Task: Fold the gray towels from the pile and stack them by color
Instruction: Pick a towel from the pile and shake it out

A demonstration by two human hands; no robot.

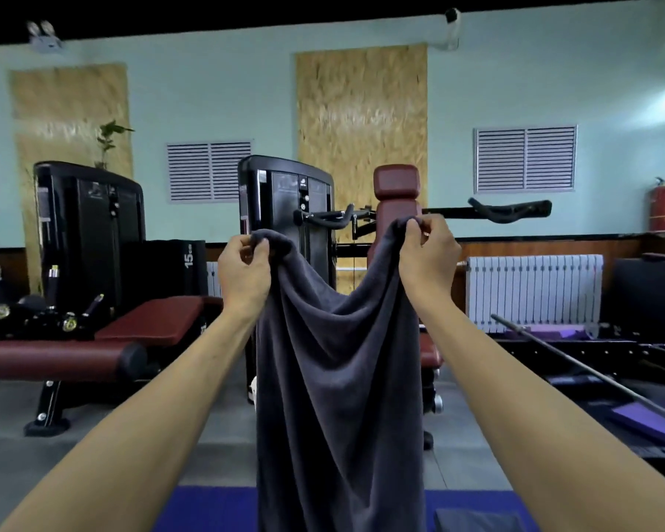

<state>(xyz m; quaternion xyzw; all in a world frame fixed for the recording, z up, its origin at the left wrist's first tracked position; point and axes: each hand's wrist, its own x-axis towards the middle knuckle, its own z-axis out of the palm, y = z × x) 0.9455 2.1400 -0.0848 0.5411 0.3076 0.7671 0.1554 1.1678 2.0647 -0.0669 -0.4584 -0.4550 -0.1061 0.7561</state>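
Observation:
A dark gray towel (338, 378) hangs in front of me, held up at arm's length by its two top corners. My left hand (242, 274) pinches the left corner and my right hand (427, 259) pinches the right corner. The top edge sags between them and the cloth drops in long folds past the bottom of the frame. A folded gray towel (477, 521) lies at the bottom right on a blue mat (208, 508). The pile itself is out of view.
Gym machines stand ahead: a dark red padded bench (131, 328) at left and a seat machine (396, 193) behind the towel. A metal bar (592, 366) and purple mats (645, 420) lie at right, a white radiator (534, 289) along the wall.

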